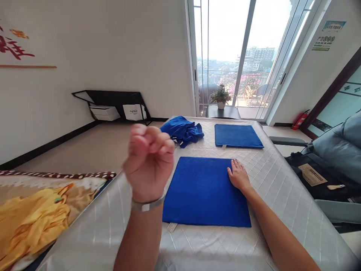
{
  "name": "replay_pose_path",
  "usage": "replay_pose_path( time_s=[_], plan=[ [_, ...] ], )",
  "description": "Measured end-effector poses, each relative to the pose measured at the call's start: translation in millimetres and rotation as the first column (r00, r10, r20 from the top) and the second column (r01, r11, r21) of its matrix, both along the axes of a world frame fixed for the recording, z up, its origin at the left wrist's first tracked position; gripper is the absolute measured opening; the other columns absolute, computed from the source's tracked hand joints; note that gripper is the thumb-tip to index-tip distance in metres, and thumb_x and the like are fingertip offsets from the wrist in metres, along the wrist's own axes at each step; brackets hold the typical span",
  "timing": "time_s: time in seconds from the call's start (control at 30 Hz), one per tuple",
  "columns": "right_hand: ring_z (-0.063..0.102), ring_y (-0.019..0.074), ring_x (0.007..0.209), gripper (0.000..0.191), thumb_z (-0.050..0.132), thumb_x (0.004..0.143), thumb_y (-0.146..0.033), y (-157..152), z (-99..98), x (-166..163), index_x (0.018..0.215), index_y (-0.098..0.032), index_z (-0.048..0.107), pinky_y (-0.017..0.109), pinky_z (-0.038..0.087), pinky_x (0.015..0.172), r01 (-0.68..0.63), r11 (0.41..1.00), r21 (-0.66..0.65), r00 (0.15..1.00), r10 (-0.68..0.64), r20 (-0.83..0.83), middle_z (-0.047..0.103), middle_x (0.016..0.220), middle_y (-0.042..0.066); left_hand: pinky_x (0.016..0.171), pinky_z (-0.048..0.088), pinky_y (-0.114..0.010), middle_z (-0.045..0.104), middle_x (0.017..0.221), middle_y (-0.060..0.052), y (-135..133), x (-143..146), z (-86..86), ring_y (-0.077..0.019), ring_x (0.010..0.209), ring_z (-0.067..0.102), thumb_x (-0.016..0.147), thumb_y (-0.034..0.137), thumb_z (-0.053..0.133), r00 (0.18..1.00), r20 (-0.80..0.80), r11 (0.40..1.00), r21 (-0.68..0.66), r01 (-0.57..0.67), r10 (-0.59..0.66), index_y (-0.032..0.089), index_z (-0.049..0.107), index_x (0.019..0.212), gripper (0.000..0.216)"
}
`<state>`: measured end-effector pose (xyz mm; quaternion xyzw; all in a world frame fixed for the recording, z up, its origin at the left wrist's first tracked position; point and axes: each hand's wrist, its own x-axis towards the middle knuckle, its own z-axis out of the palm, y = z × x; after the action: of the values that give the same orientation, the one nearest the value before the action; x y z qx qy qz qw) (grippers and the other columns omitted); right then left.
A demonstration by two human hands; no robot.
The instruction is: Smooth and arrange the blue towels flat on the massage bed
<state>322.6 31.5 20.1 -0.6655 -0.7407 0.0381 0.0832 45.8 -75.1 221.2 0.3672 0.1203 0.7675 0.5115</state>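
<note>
A blue cloth (208, 192) lies flat on the padded, quilted surface in front of me, a small white tag at its lower left edge. My right hand (239, 174) rests flat on its upper right corner, fingers stretched out. My left hand (150, 160) is raised close to the camera, above the cloth's left side. Its fingers curl together with the thumb in a slightly blurred pinch, and nothing shows in them. Farther back, a second blue cloth (238, 136) is laid flat. Beside it sits a crumpled heap of blue cloths (182, 129).
Yellow cloths (39, 216) are piled at the left on a patterned cover. A dark chair with a potted plant (221, 98) stands beyond the far edge, by the glass door. On the right are a black bag (313, 173) and a grey sofa (338, 139).
</note>
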Motion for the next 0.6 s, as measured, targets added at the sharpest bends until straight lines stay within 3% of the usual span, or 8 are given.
replay_pose_path(
  time_s=[0.07, 0.17, 0.27, 0.33, 0.47, 0.6],
  plan=[
    [0.017, 0.0215, 0.152, 0.065, 0.024, 0.102, -0.042, 0, -0.3, 0, 0.157, -0.007, 0.026, 0.039, 0.014, 0.122, 0.003, 1.0, 0.002, 1.0, -0.003, -0.001, 0.025, 0.163, 0.012, 0.063, 0.049, -0.018, 0.057, 0.071, 0.006, 33, 40, -16.6, -0.0048, 0.061, 0.054, 0.094, 0.02, 0.067, 0.979, -0.021, 0.978, -0.041, 0.203, -0.204, 0.023, 0.067, 0.089, 0.006],
    [0.018, 0.0212, 0.151, 0.064, 0.026, 0.101, -0.041, -1, -1.2, 0, 0.157, -0.009, 0.026, 0.039, 0.014, 0.122, 0.011, 1.0, 0.01, 1.0, -0.011, -0.006, 0.027, 0.163, 0.012, 0.06, 0.049, -0.022, 0.057, 0.064, 0.004, 74, 99, -60.6, -0.0067, 0.054, 0.052, 0.087, 0.02, 0.073, 0.876, -0.009, 0.821, -0.353, 0.448, -0.482, 0.015, 0.067, 0.084, 0.008],
    [0.019, 0.0216, 0.151, 0.064, 0.026, 0.101, -0.041, -1, -1.6, 1, 0.156, -0.009, 0.028, 0.039, 0.014, 0.122, 0.005, 1.0, 0.013, 1.0, -0.005, -0.014, 0.027, 0.163, 0.012, 0.063, 0.05, -0.022, 0.061, 0.067, -0.001, 93, 129, -104.4, -0.0092, 0.058, 0.057, 0.084, 0.019, 0.068, 0.809, 0.095, 0.648, -0.547, 0.53, -0.581, 0.013, 0.065, 0.074, 0.012],
    [0.02, 0.0224, 0.151, 0.064, 0.025, 0.101, -0.041, -1, -1.7, 2, 0.156, -0.007, 0.03, 0.039, 0.014, 0.122, -0.003, 1.0, 0.017, 1.0, 0.003, -0.017, 0.027, 0.163, 0.012, 0.063, 0.05, -0.023, 0.06, 0.067, -0.002, 96, 133, -121.4, -0.0097, 0.057, 0.056, 0.081, 0.02, 0.066, 0.776, 0.142, 0.586, -0.576, 0.569, -0.614, 0.015, 0.062, 0.069, 0.014],
    [0.02, 0.0236, 0.151, 0.064, 0.025, 0.101, -0.04, -1, -2.5, 2, 0.155, -0.006, 0.03, 0.039, 0.015, 0.122, -0.007, 0.999, 0.032, 1.0, 0.008, -0.031, 0.028, 0.162, 0.013, 0.06, 0.047, -0.024, 0.053, 0.064, 0.001, 94, 126, -128.3, -0.01, 0.054, 0.049, 0.075, 0.021, 0.065, 0.732, 0.156, 0.57, -0.53, 0.628, -0.663, 0.018, 0.056, 0.065, 0.014],
    [0.021, 0.0238, 0.151, 0.064, 0.028, 0.1, -0.041, 0, -2.8, 2, 0.155, -0.007, 0.031, 0.041, 0.016, 0.121, 0.001, 0.999, 0.034, 0.999, 0.001, -0.05, 0.028, 0.162, 0.013, 0.058, 0.044, -0.022, 0.046, 0.061, 0.005, 95, 127, -131.1, -0.0081, 0.052, 0.045, 0.067, 0.01, 0.065, 0.748, 0.101, 0.622, -0.489, 0.612, -0.656, 0.019, 0.051, 0.063, 0.018]
  ],
)
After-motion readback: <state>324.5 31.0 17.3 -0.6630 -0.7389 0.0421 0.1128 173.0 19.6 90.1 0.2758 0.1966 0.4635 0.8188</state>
